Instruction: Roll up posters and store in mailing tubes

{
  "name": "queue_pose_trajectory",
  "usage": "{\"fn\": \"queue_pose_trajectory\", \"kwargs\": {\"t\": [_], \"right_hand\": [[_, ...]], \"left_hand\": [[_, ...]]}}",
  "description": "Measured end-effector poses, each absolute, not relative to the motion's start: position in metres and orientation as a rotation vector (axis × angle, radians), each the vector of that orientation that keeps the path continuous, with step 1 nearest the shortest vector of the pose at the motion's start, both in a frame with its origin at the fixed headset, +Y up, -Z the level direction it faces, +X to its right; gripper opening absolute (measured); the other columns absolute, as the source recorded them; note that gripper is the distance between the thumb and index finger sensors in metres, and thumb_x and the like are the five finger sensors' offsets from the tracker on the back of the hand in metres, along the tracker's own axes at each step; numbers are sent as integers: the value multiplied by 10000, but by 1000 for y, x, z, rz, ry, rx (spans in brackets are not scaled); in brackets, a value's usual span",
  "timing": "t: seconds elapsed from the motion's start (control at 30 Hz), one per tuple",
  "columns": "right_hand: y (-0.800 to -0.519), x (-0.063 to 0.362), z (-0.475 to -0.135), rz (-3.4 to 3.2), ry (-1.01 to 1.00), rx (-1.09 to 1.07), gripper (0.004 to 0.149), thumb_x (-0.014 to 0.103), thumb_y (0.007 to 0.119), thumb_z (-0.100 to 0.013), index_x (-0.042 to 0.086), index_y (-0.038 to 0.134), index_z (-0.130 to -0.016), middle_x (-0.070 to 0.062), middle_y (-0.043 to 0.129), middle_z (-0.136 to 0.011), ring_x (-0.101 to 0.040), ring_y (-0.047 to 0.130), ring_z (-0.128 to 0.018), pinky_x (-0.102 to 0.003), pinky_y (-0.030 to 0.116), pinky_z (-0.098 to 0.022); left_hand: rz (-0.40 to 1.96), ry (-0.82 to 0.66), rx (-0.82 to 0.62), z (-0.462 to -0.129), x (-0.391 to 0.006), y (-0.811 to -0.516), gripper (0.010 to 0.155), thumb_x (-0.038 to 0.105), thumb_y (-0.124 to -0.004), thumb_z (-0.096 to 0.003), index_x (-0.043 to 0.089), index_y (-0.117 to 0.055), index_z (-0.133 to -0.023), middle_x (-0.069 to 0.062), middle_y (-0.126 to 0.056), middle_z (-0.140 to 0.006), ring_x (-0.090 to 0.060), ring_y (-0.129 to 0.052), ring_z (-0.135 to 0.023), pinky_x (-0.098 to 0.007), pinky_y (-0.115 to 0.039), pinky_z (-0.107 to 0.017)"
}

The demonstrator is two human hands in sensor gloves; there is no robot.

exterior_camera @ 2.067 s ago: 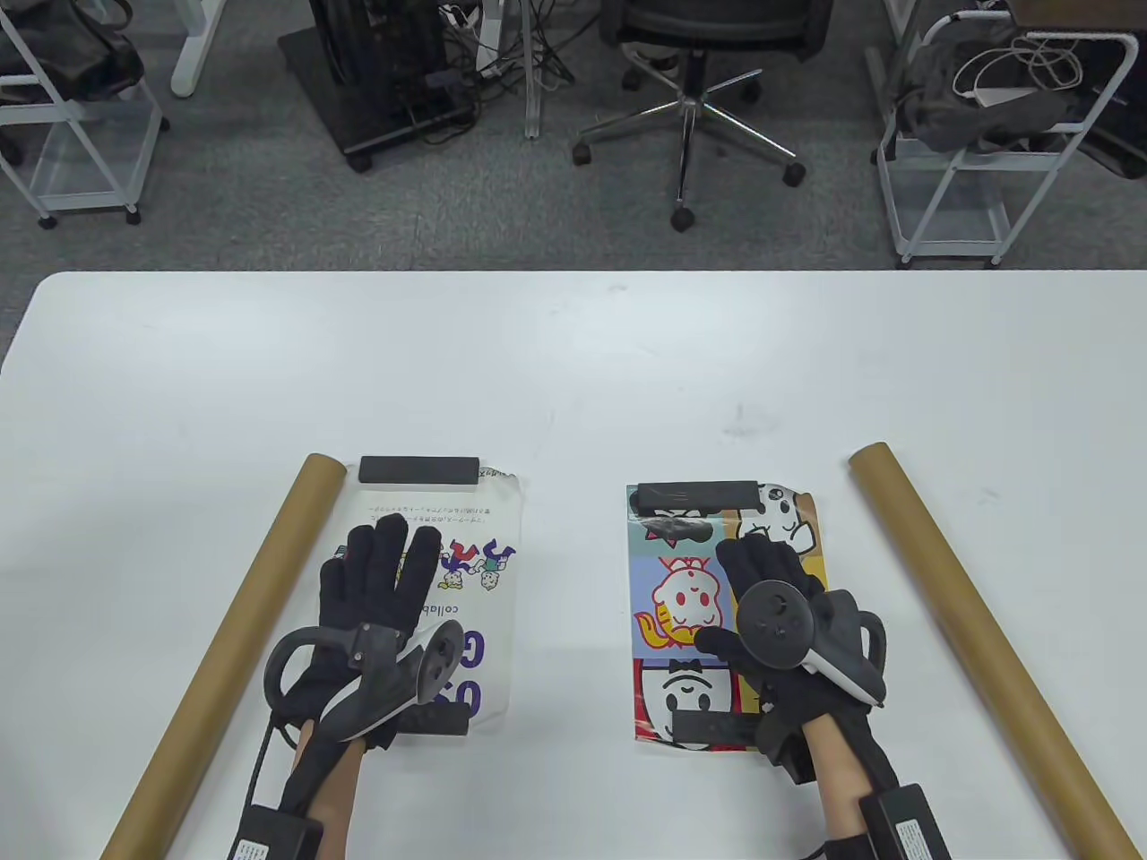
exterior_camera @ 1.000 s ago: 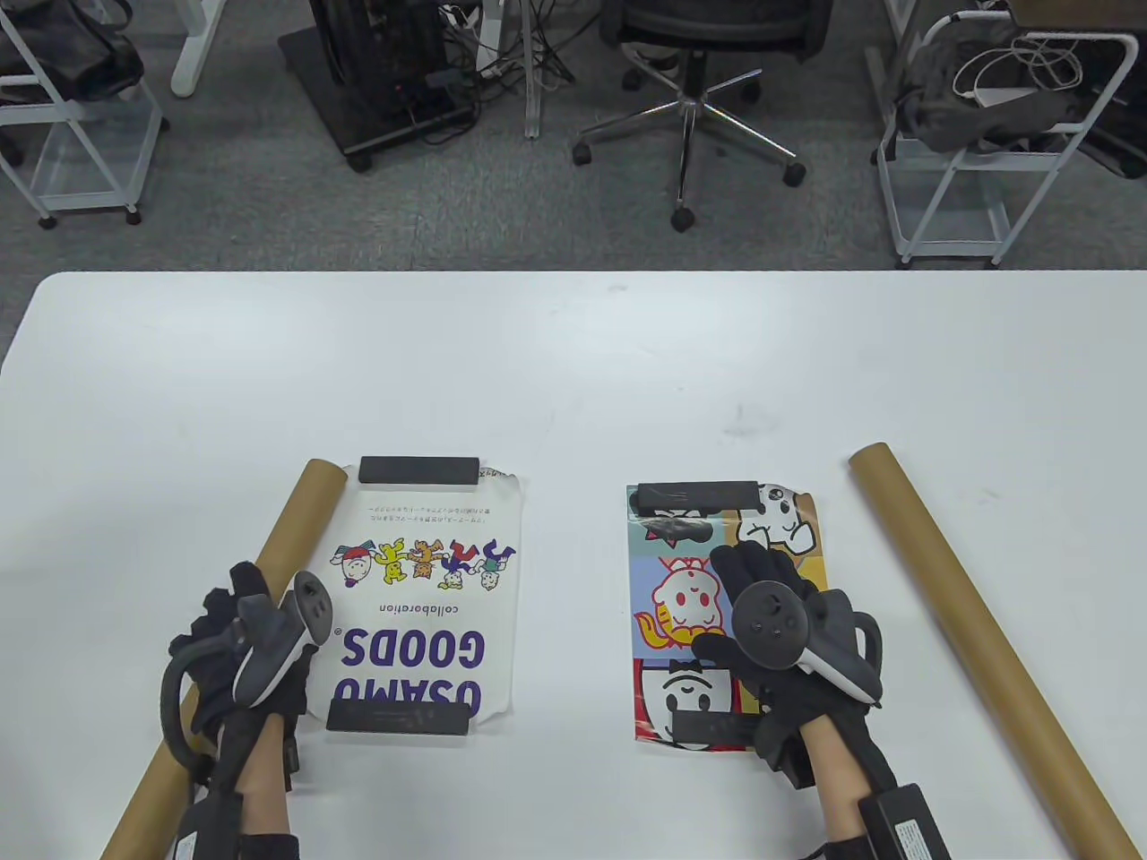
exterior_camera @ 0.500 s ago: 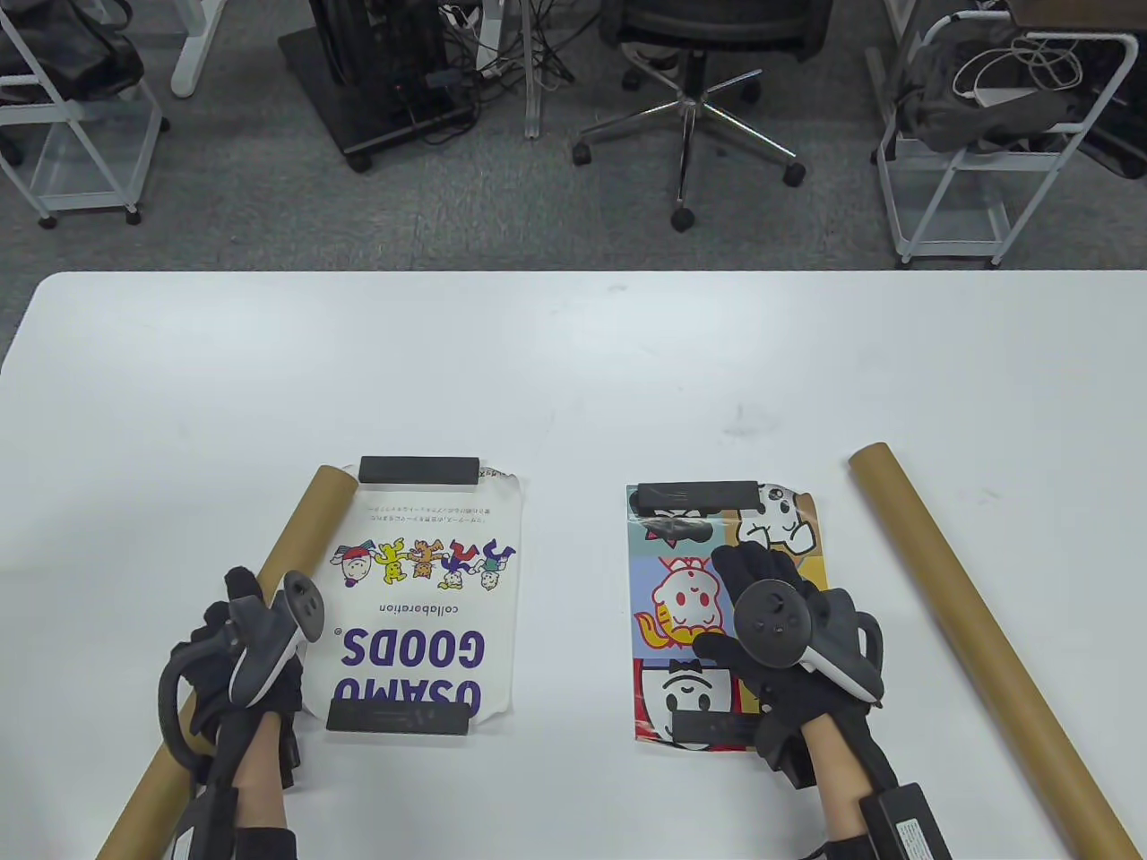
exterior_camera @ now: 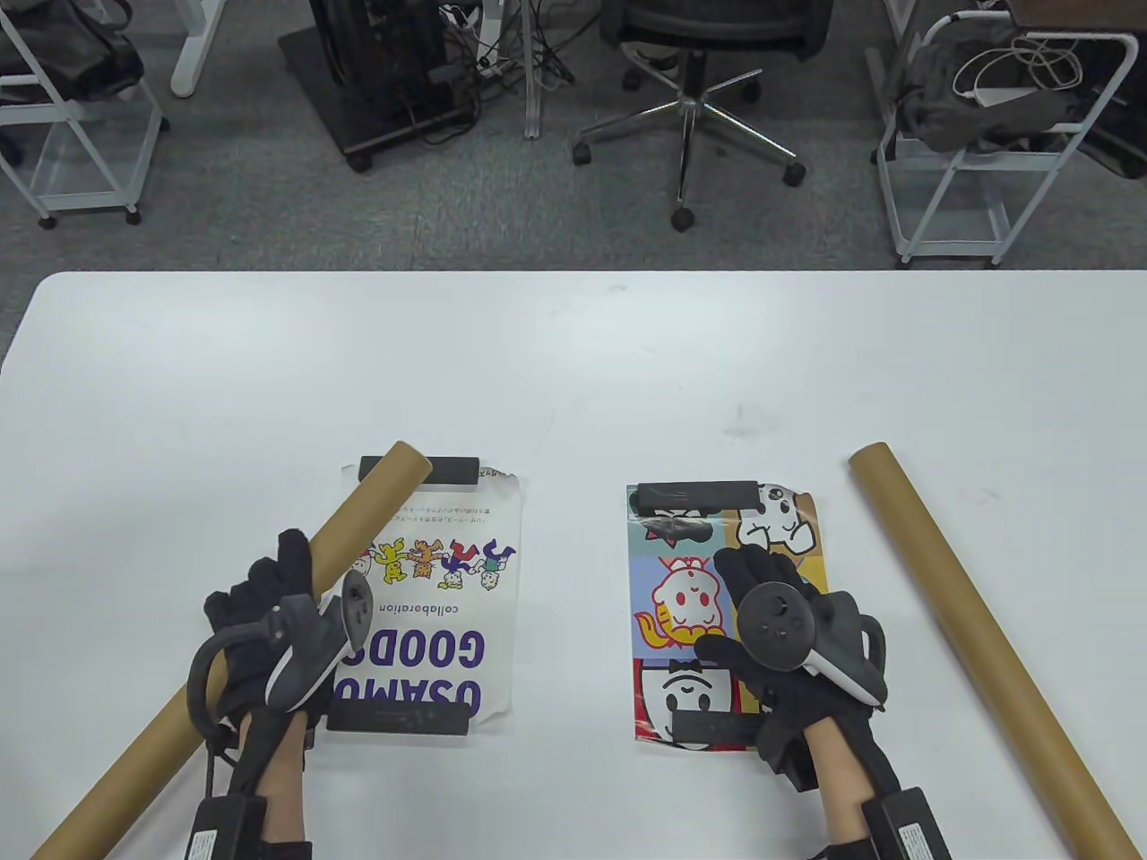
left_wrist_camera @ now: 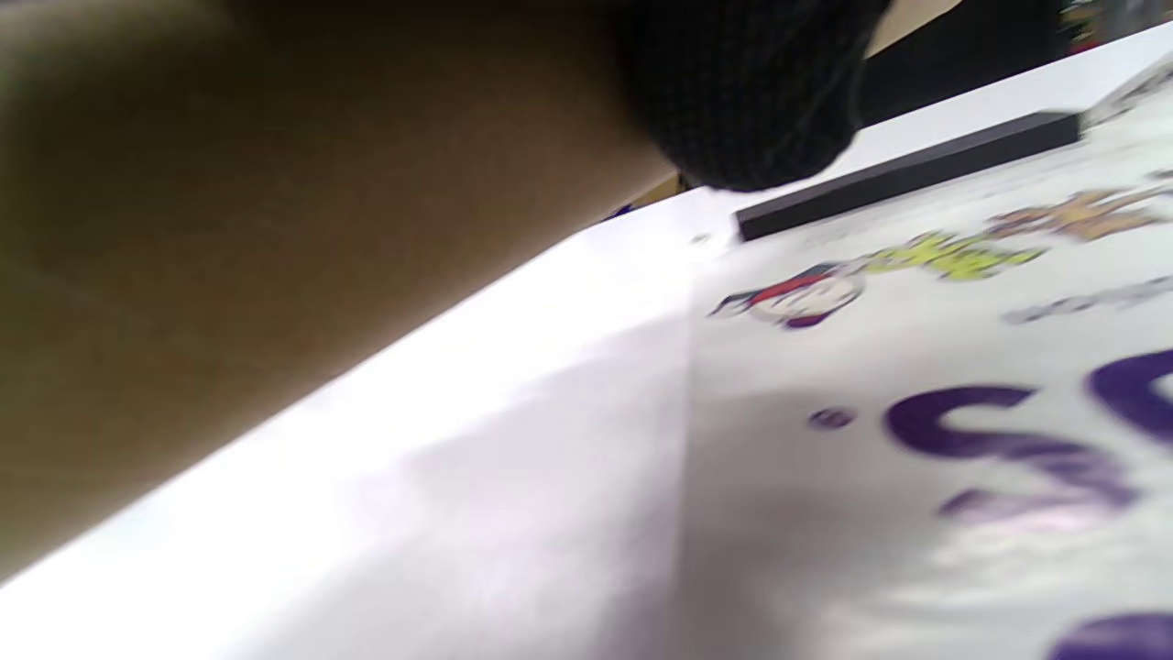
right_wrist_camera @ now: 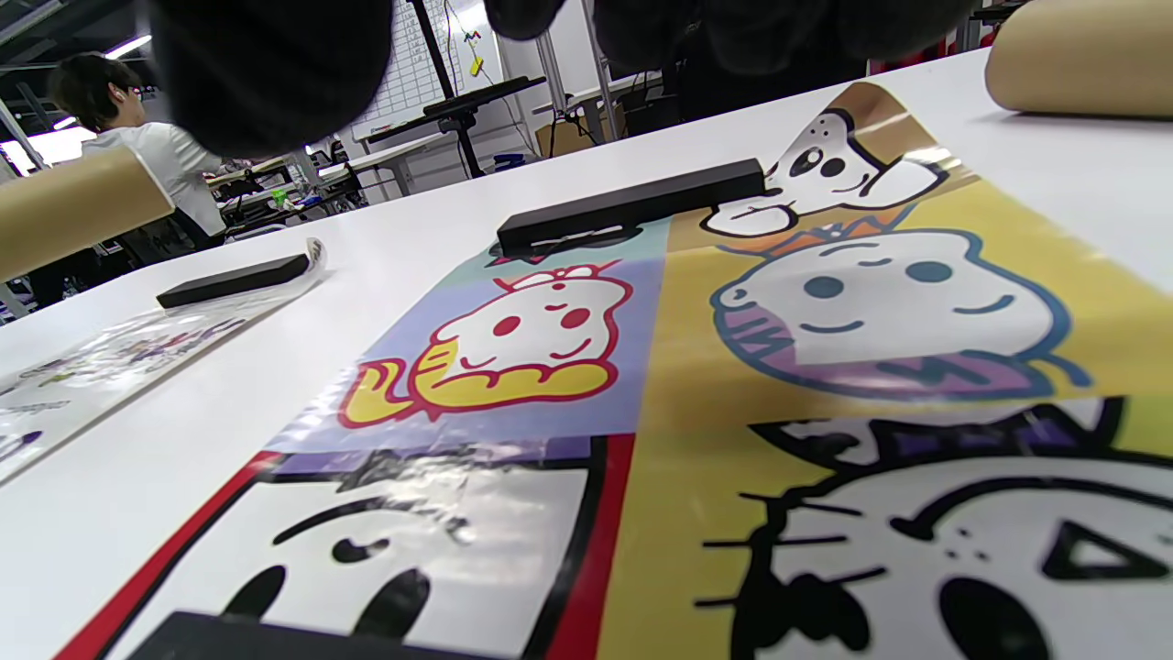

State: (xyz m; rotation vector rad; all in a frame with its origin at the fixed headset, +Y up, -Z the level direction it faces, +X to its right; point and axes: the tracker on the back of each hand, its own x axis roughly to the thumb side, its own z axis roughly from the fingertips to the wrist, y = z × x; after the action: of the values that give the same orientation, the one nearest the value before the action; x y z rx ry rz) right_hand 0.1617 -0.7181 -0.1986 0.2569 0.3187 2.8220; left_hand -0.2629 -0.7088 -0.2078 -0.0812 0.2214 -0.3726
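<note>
Two flat posters (exterior_camera: 439, 591), two tubes (exterior_camera: 977, 627)

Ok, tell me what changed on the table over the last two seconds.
The left hand left the white poster, took hold of the left mailing tube and swung its far end rightward, over the poster's top-left corner. Unchanged: the right hand resting on the colourful poster, the right tube and the black bars.
</note>
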Motion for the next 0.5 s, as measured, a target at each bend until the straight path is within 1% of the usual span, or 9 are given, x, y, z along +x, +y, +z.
{"fn": "queue_pose_trajectory", "kwargs": {"t": [0.3, 0.37, 0.5], "right_hand": [[-720, 161, -197, 2779, 317, 260, 889, 475, 727, -429, 94, 313, -1117, -295, 344, -1188, -593, 396, -1032, -746, 434, -685], [-720, 162, -197, 2778, 315, 258, 890, 476, 726, -429, 96, 311, -1118, -294, 347, -1188, -592, 398, -1033, -745, 435, -685], [-721, 165, -198, 2765, 323, 244, 886, 476, 725, -430, 94, 316, -1117, -293, 350, -1187, -592, 403, -1032, -746, 437, -684]], "left_hand": [[-387, -35, 64, -195, -217, -697, 874, 416, -743, -473, 216, -261, -1174, -78, -638, -1169, -306, -820, -1007, -578, -638, -812], [-389, -112, 100, -193, -209, -697, 874, 416, -745, -468, 226, -258, -1169, -67, -635, -1169, -300, -818, -1009, -572, -644, -811], [-401, -164, 150, -190, -200, -693, 882, 401, -759, -445, 283, -250, -1156, -17, -615, -1176, -282, -797, -1037, -553, -653, -814]]}}
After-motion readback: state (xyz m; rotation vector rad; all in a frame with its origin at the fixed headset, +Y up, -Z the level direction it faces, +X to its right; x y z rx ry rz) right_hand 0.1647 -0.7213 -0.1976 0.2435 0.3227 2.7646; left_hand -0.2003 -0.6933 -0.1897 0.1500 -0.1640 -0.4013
